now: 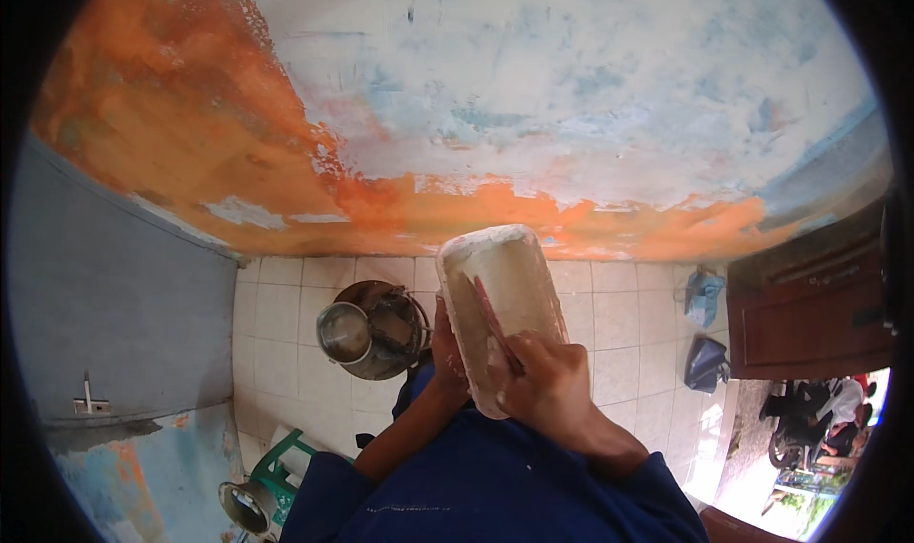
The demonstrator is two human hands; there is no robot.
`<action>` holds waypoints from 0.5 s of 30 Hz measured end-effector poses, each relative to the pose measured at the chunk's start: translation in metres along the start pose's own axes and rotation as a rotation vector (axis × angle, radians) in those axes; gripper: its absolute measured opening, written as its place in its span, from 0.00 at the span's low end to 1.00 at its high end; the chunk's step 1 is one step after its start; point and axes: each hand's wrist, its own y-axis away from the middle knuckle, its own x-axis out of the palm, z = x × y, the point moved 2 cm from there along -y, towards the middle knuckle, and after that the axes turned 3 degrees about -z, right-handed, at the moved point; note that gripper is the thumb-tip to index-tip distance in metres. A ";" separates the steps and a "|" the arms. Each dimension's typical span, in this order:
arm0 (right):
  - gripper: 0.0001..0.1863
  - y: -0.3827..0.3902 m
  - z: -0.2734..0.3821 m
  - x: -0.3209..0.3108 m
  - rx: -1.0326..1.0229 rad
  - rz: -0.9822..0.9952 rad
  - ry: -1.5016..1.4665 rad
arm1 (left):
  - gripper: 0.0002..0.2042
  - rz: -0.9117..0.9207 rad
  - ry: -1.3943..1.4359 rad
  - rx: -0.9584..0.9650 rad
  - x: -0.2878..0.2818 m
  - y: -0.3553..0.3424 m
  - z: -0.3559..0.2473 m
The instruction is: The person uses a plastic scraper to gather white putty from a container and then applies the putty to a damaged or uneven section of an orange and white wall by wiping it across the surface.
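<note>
I hold an oblong, off-white tray [519, 281] at waist height in the middle of the view, crusted with pale paint or filler. My left hand [447, 353] is closed on its left side, partly hidden behind it. My right hand [538, 381], fingers curled, grips a slim red tool [487, 305] that lies slanted inside the tray; what its far end is, I cannot make out. Beyond the tray rises a wall [571, 67] of white, pale blue and orange patches.
Metal containers [347, 334] stand on the tiled floor [276, 305] left of the tray, a green stool [276, 462] at lower left. Bags [703, 362] lie at right, near a wooden door [800, 315]. Outside, people [847, 410] and a motorbike [795, 424] show through the doorway.
</note>
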 end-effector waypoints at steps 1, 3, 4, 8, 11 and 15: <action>0.08 0.002 0.001 -0.005 0.020 0.028 -0.036 | 0.29 -0.018 0.001 -0.017 0.000 0.000 -0.001; 0.07 -0.004 0.000 -0.021 0.081 0.015 0.015 | 0.28 -0.056 0.011 -0.048 0.001 0.002 -0.001; 0.07 -0.006 -0.004 -0.024 0.057 -0.011 0.077 | 0.28 0.054 -0.010 -0.068 -0.004 0.000 -0.005; 0.10 -0.006 -0.011 0.001 -0.040 -0.057 0.165 | 0.30 0.014 0.005 0.001 0.006 -0.001 -0.003; 0.11 0.001 -0.003 -0.001 0.001 -0.020 0.050 | 0.29 0.042 0.075 0.004 0.005 0.000 -0.003; 0.08 -0.012 -0.003 -0.018 0.019 -0.038 0.051 | 0.29 0.046 0.084 -0.040 0.008 0.003 -0.005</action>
